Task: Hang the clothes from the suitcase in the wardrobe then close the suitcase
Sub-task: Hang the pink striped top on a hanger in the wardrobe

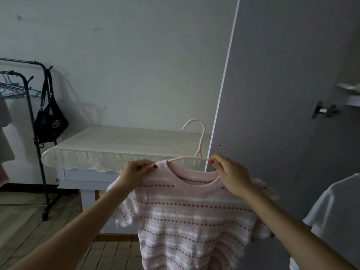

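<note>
Both the left hand [134,172] and right hand [231,174] pinch the pink top's [191,217] shoulders; seat both evenly on the hanger [200,145].

A person's two bare arms reach forward, holding up a pink striped knit top [187,217] on a pink hanger [196,145]. The left hand [134,173] pinches the top's left shoulder; the right hand [231,176] pinches the hanger's arm at the neckline's right side. The hanger's hook points up and left. Behind stands a white table [85,178] covered with a pale cloth [120,145]. At the left, a black clothes rack [37,133] carries a black bag [50,123] and empty hangers [15,89]. At the right stands an open grey wardrobe door [272,94] with a metal hinge [325,110].
</note>
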